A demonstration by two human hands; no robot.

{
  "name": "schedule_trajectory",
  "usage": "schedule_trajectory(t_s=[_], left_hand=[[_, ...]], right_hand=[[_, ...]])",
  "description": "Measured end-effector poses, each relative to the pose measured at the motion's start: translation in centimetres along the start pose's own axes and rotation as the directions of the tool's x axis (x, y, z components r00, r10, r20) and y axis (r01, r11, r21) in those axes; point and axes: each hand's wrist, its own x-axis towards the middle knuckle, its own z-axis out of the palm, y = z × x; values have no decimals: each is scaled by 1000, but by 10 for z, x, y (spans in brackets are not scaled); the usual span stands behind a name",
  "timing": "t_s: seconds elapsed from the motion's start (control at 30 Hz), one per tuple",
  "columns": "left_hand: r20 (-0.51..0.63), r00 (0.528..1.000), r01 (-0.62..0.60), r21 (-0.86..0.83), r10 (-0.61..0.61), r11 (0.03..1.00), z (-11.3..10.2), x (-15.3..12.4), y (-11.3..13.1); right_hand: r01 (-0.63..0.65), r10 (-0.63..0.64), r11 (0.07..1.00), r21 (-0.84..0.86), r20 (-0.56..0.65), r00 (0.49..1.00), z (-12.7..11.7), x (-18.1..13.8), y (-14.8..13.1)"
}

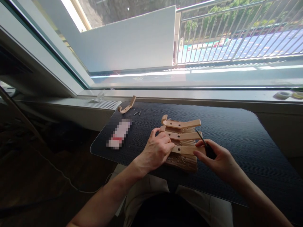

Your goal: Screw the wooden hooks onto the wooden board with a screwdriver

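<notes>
A rough wooden board [182, 164] lies on the dark table, with three curved wooden hooks across it. The far hook [182, 124] and the middle hook [183, 136] each show two dark holes. Over the curled left end of the near hook [187, 150], my left hand [159, 147] is closed, its fingers also against the middle hook's curl. My right hand [216, 153] grips a screwdriver [200, 136] with a dark handle, its shaft pointing up and left. The thumb of that hand touches the near hook's right end.
A loose wooden hook [127, 106] lies at the table's far left, beside a few screws [137, 113]. A blurred pale packet [119, 134] rests at the left. Behind the table [236, 126] run a windowsill and a radiator [101, 103]. Rolls of tape [282, 95] sit on the sill.
</notes>
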Motion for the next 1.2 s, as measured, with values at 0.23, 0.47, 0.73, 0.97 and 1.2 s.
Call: schedule_trajectory(t_s=[0.23, 0.47, 0.73, 0.97, 1.2], left_hand=[[98, 995, -9, 80, 1, 997, -14, 12, 10], [125, 991, 29, 66, -37, 997, -12, 13, 11], [214, 977, -3, 109, -20, 994, -23, 17, 9], [150, 986, -87, 73, 75, 994, -24, 20, 8], [-276, 931, 150, -303, -237, 941, -37, 9, 1]], right_hand=[[-18, 20, 999, -35, 72, 997, -1, -3, 3], [-64, 63, 998, 7, 98, 993, -3, -3, -2], [-84, 77, 995, 52, 126, 989, -4, -3, -1], [-69, 63, 996, 52, 113, 992, -4, -2, -4], [-113, 104, 986, 121, 83, 991, -8, -3, -7]])
